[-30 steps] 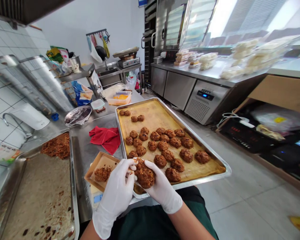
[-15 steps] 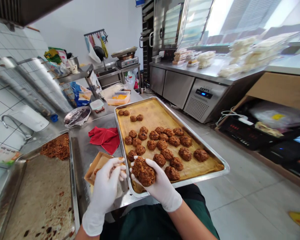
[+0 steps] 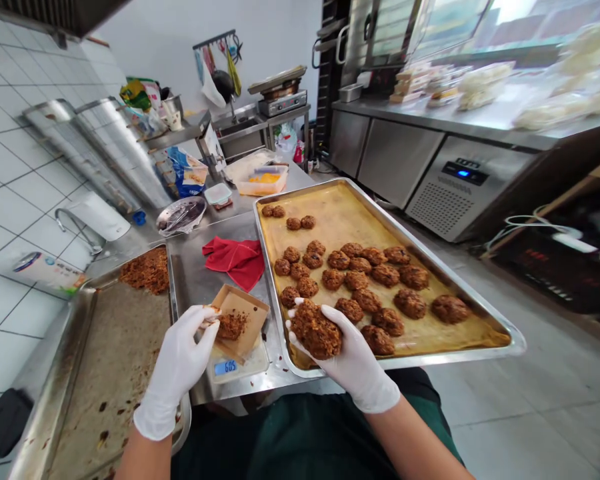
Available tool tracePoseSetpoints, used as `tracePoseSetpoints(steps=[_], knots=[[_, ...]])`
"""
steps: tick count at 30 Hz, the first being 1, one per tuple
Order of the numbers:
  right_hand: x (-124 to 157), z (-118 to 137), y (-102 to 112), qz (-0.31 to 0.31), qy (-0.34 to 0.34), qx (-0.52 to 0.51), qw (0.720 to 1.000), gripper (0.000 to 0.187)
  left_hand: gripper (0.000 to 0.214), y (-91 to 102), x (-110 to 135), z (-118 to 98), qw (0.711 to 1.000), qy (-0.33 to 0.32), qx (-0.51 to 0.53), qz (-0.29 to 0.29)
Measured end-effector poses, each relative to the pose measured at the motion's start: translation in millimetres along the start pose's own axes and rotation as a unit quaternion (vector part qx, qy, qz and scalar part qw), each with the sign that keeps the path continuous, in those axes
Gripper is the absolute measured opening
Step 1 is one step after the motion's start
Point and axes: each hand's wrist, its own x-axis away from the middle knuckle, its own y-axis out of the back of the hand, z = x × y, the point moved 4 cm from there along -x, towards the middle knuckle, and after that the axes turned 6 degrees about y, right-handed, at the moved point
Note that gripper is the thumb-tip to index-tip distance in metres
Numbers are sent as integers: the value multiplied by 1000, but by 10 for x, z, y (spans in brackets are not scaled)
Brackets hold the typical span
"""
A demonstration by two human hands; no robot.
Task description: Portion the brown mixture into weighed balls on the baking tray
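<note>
The gloved right hand [image 3: 353, 357] cups a brown dough mound [image 3: 317, 330] in its palm, fingers curled under it, over the near corner of the lined baking tray [image 3: 500, 337]. At about nine o'clock from it, the gloved left hand [image 3: 180, 363] pinches a small bit of the mix at the rim of the paper box [image 3: 240, 320], which sits on the digital scale [image 3: 230, 367]. The mound looks crumbly, so a loose grip could shed pieces onto the counter edge or the person's lap just below; a nudge from the left hand could tip the light box off the scale, which stands right at the near edge. The baking tray overhangs the counter toward four o'clock, over open floor, so weight pressed on that corner may rock it. Open spots for a mound lie at the tray's near right and across its far half, beyond the portioned mounds [image 3: 360, 280]. At ten o'clock the second tray [image 3: 55, 400] holds leftover mix [image 3: 147, 270], and the red cloth [image 3: 235, 260] lies in the gap between trays at twelve o'clock.
</note>
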Motion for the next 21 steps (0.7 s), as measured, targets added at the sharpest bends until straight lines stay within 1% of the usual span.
tracePoseSetpoints(steps=[3,6,8,9,11,13,16,18,19,21], knots=[[-6,-6,-26,-25,-40,-7,999,25,26,-192,-14,66,999,-16,-26,44],[2,0,-55,-49,-60,-31,996,27,37,-413,-43,120,994,-17,-50,99],[9,2,-69,-56,-71,-43,995,31,39,-519,-77,119,991,-12,-47,121],[11,4,-73,-54,-71,-41,995,32,36,-550,-102,110,991,-9,-41,127],[15,5,-77,-43,-63,-23,997,33,27,-573,-175,94,990,6,-23,139],[25,-5,-74,-29,-44,0,999,31,18,-552,-272,98,988,31,7,151],[51,-24,-53,-15,5,21,1000,27,14,-487,-417,145,978,87,78,174],[62,-26,-32,-13,35,26,999,34,18,-453,-472,176,964,129,141,185],[61,-22,-23,-10,44,30,999,37,23,-439,-482,185,956,149,175,185],[48,-7,-11,-3,48,41,998,36,35,-419,-463,190,936,181,249,170]])
